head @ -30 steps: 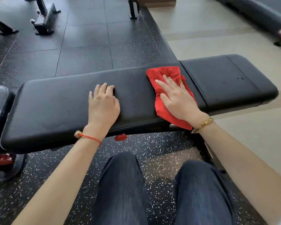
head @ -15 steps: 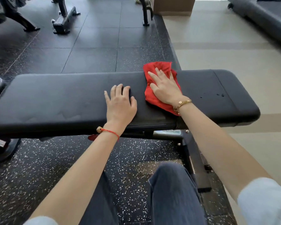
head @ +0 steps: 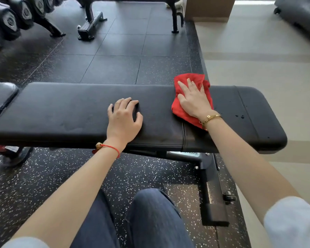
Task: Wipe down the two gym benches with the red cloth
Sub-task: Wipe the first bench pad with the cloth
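Head view | right hand [head: 193, 99] flat, fingers spread on red cloth [head: 184, 111] — left hand [head: 123, 120] braces bench [head: 61, 111], fingers slightly curled | keep even pressure, overlapping strokes.

I am making out just one bit of lettering: a pale plate [head: 185, 153] on the metal frame under the desk [head: 79, 111] is showing what looks like the letters "ILUS" along its lower edge, the start of the word being hidden by the padding above. The round emblems on the dumbbell ends [head: 10, 19] at upper left are staying too blurred for me to read.
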A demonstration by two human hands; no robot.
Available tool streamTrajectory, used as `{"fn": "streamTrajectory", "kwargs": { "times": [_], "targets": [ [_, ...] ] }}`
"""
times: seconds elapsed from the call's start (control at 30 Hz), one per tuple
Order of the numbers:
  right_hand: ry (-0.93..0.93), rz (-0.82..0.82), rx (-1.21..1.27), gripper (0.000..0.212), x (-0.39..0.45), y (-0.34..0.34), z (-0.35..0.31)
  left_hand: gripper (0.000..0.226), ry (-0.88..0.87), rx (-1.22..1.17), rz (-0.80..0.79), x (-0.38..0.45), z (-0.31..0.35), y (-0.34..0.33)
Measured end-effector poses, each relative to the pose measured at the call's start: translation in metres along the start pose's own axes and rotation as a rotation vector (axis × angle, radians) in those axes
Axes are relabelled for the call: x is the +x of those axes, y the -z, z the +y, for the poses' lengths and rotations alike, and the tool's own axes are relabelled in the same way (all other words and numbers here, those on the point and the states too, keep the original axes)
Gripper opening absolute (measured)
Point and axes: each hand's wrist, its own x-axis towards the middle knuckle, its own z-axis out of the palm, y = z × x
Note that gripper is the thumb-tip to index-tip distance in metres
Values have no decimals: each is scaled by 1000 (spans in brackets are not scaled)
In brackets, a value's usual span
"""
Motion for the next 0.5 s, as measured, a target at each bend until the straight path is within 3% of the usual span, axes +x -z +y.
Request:
{"fn": "streamTrajectory", "kwargs": {
  "times": [0.23, 0.5],
  "targets": [
    [374, 23, -31, 55, -74, -17, -12, 37, 5, -19, 39, 0, 0, -1],
    [190, 23, 21, 57, -50, -1, 14, 38, -5, 16, 36, 0, 2, -2]
  ]
}}
